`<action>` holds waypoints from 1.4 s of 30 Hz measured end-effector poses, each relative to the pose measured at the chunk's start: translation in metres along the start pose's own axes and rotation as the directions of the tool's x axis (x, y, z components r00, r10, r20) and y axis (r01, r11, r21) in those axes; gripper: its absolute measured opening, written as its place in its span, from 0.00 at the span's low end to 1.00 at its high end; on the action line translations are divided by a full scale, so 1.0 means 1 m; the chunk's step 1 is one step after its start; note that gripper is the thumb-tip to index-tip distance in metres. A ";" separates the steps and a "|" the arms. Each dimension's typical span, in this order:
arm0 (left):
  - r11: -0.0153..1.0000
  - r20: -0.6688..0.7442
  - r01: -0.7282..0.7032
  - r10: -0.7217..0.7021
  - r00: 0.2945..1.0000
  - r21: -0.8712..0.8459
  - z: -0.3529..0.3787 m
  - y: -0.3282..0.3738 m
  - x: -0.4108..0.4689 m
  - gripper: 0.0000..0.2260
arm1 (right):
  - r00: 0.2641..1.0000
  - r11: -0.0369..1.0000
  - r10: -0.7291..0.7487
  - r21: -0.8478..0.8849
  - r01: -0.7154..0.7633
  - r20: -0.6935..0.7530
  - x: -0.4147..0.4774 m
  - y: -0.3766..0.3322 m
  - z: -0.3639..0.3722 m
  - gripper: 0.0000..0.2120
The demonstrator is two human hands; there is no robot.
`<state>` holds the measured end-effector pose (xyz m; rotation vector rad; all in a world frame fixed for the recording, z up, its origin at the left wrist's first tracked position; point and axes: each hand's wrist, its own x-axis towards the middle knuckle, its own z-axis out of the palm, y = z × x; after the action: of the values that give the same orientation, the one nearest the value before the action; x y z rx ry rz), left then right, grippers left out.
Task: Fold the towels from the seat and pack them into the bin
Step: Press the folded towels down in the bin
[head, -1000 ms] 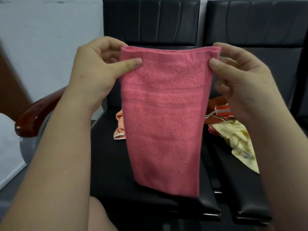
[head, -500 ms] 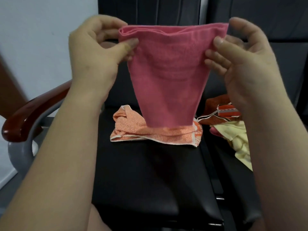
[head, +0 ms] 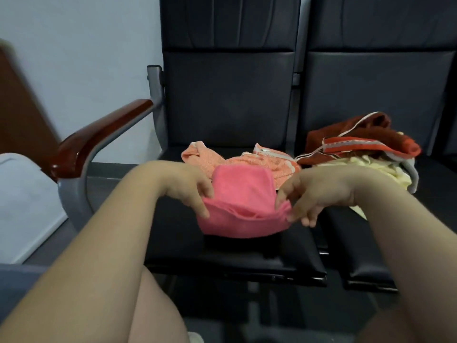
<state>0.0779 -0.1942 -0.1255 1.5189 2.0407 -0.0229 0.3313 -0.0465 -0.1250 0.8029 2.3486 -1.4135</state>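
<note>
A pink towel [head: 243, 206] lies doubled over on the black seat [head: 222, 253] in front of me. My left hand [head: 188, 186] pinches its near left corner and my right hand [head: 311, 194] pinches its near right corner, both low over the cushion. Behind it an orange towel [head: 237, 160] lies crumpled on the same seat. On the seat to the right sit a dark red striped towel [head: 358, 142] and a pale yellow towel [head: 385, 172] in a heap. No bin is in view.
A wooden armrest [head: 99, 134] on a grey metal frame borders the left seat. Black seat backs [head: 230, 95] rise behind. A white surface [head: 22, 199] shows at the far left. My knees fill the bottom of the view.
Both hands have come down from chest height to the seat, bringing the pink towel with them. It hung long and open before; now it lies folded over on the cushion.
</note>
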 end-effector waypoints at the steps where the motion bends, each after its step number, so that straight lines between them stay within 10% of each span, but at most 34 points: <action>1: 1.000 0.100 0.010 -0.012 0.995 0.024 0.004 0.004 0.001 0.13 | 0.999 0.999 0.032 -0.027 -0.031 0.044 0.000 0.001 0.003 0.14; 12: 0.990 0.576 0.049 0.036 0.816 -0.130 0.031 0.026 0.025 0.05 | 0.920 0.954 0.216 -0.271 -0.128 0.327 -0.003 0.009 0.003 0.12; 21: 0.822 0.069 0.032 0.009 0.998 -0.569 0.010 -0.021 0.049 0.09 | 0.958 0.986 0.157 0.094 -0.139 -0.241 0.034 0.023 -0.026 0.06; 29: 0.641 -0.239 0.029 -0.328 0.914 -0.767 0.034 -0.020 0.114 0.04 | 0.791 0.945 0.301 0.276 -0.173 -0.534 0.113 0.041 -0.025 0.03; 42: 0.918 -0.434 0.173 -0.326 0.840 -0.356 0.049 -0.018 0.149 0.08 | 0.733 0.892 0.381 0.015 -0.452 -0.563 0.152 0.044 -0.023 0.11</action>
<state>0.0571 -0.0881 -0.2405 1.1244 2.4851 0.6046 0.2365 0.0375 -0.2221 1.7745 2.3658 -0.9060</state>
